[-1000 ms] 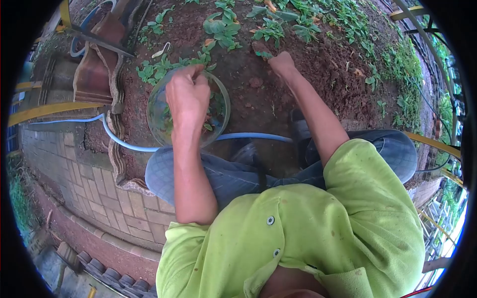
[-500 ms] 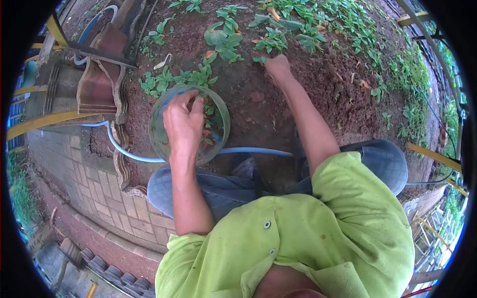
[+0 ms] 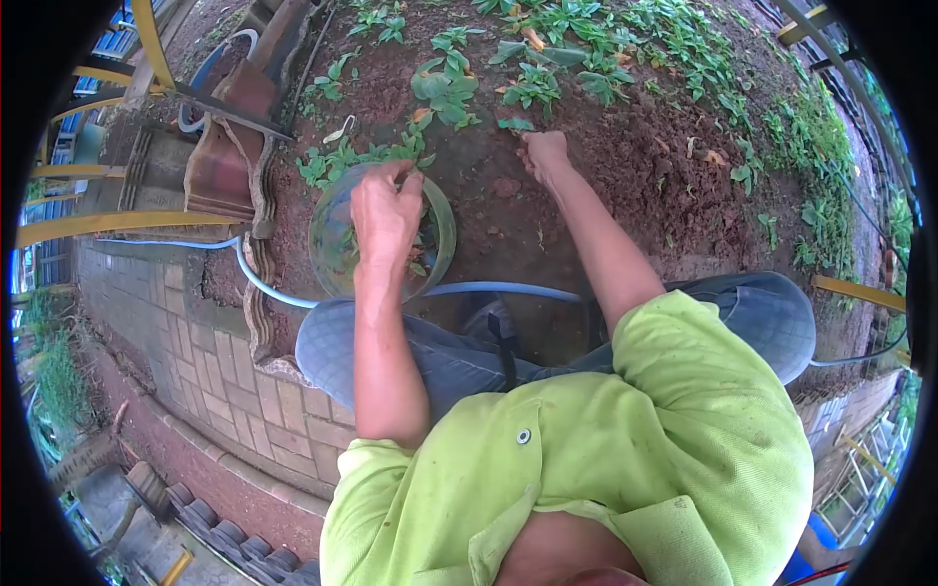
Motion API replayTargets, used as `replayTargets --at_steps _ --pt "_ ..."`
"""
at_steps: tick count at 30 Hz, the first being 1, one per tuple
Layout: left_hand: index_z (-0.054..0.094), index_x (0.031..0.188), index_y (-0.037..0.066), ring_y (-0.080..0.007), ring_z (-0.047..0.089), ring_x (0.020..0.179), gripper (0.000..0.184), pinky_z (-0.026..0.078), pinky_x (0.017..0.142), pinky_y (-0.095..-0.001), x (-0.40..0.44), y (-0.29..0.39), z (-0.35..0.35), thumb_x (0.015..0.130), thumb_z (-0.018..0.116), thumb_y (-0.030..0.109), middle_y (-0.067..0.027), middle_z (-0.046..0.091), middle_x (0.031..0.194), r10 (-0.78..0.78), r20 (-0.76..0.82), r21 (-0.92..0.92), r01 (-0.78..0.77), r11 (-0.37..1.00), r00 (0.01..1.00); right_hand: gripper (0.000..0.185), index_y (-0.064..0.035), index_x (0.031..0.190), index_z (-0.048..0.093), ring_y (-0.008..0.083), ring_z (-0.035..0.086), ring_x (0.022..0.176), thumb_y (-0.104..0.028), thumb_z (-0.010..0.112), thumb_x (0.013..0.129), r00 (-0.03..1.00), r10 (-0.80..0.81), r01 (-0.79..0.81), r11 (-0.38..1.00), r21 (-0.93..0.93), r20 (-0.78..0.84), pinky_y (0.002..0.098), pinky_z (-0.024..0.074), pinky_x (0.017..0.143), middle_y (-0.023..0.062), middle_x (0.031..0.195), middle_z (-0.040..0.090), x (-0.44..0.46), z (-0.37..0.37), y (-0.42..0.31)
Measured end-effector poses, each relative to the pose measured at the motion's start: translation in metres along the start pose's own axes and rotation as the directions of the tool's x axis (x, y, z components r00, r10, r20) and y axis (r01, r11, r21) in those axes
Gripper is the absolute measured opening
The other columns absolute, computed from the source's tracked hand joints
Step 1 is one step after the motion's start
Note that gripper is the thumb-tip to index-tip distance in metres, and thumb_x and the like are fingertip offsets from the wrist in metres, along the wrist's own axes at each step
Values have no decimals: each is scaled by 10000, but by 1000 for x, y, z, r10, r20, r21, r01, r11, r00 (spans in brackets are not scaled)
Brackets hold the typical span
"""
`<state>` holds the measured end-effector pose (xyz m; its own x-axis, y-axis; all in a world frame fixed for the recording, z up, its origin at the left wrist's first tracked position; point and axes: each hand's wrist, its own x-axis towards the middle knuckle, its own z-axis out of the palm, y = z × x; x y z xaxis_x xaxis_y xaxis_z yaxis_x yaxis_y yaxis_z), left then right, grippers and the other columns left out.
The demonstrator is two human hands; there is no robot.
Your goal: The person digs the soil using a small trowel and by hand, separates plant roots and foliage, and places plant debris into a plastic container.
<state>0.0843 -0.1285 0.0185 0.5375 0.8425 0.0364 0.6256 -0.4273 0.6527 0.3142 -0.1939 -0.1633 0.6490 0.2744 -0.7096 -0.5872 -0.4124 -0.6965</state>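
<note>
My left hand is over the clear round tub, its thumb and fingers drawn together; anything between them is too small to make out. Green leaves and bits of plant show inside the tub, partly hidden by the hand. My right hand is closed low over the brown soil, around what looks like a small tool with a green part sticking out past the fingers. The rest of the tool is hidden. Leafy seedlings grow just beyond this hand.
A blue hose runs behind the tub and by my knees. Wavy roof tiles edge the bed at left, beside brick paving and a yellow bar. More green plants cover the upper right.
My right hand has drawn back slightly toward me over the soil, with the green part still at it. My left hand remains over the tub. The view has shifted a little.
</note>
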Motion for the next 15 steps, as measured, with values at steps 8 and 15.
replayTargets --at_steps 8,15 --pt "678 1042 -27 -391 647 942 313 483 850 -409 4 9 3 813 642 183 -256 664 986 -42 120 -9 44 999 992 334 16 1078 654 380 601 1082 -162 504 838 985 -85 171 646 -744 153 418 494 902 246 1122 632 3 24 -50" --pt "680 1040 -26 -378 647 957 312 478 859 -412 13 -18 6 813 642 185 -248 668 991 -9 93 19 7 1000 996 332 80 979 625 309 678 666 -224 584 852 919 -394 323 771 -549 -13 442 503 523 228 779 660 24 29 21"
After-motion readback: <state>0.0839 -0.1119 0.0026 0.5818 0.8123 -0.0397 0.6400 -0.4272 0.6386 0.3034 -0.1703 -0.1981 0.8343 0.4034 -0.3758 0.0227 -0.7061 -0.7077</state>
